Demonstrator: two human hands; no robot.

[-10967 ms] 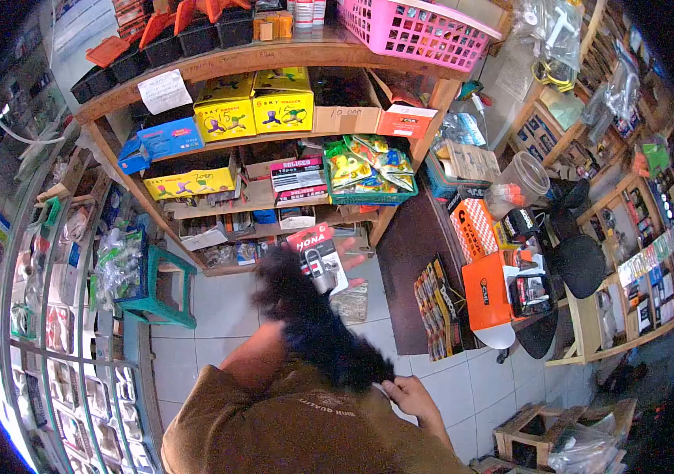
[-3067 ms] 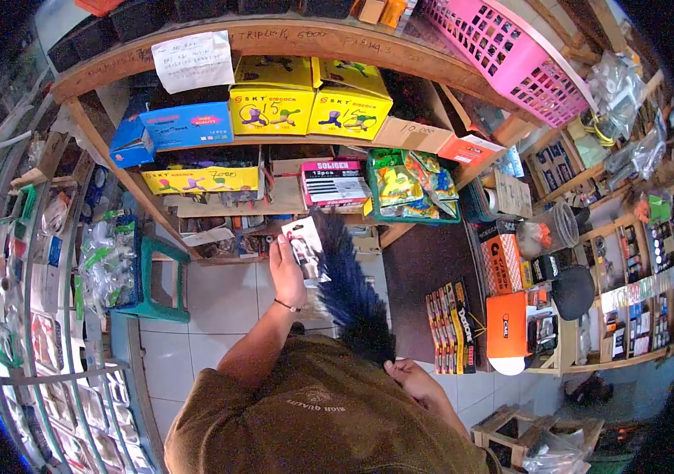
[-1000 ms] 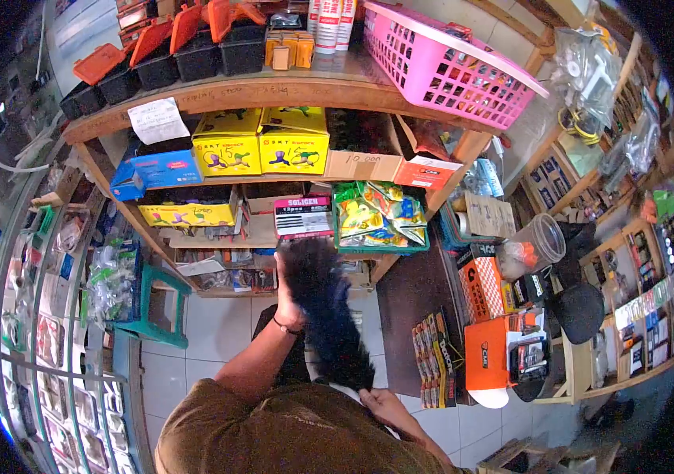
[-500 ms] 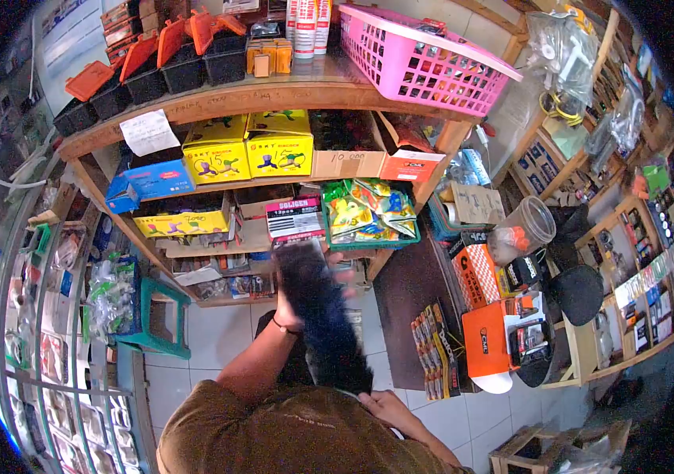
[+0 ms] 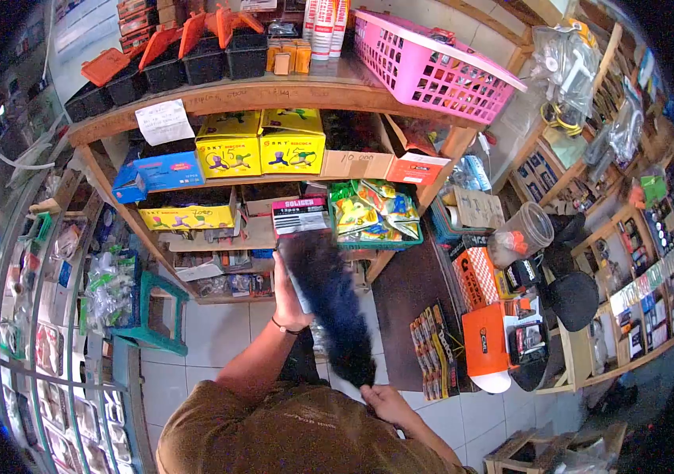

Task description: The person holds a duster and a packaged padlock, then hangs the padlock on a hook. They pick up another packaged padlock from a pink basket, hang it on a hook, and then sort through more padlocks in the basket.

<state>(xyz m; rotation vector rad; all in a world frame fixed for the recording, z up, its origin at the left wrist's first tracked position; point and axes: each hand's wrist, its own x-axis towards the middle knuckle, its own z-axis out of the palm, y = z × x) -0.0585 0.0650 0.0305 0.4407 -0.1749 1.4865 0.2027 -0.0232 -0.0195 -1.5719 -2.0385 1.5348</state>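
My right hand point(image 5: 390, 405) is closed round the lower end of a dark feather duster point(image 5: 337, 304). The duster slants up and to the left, its bushy part blurred by motion. My left hand point(image 5: 289, 296) is wrapped round a flat, pale-edged box point(image 5: 300, 294), held in front of the shelves. Feathers lie across most of the box, hiding its face and some of my fingers. Just beyond the duster's tip is a pink-and-black Soligen box point(image 5: 299, 215), beside a green basket of colourful packets point(image 5: 376, 212).
A wooden shelf point(image 5: 274, 97) carries black bins point(image 5: 167, 73), a pink basket point(image 5: 439, 67) and yellow boxes point(image 5: 291, 146). At left stand a green stool point(image 5: 165, 316) and a glass case point(image 5: 37, 355). An orange box point(image 5: 485, 341) sits on the right.
The duster has swept across the box in my left hand, covering the fingers that showed on its right side. My right hand keeps its grip. The view has shifted slightly.
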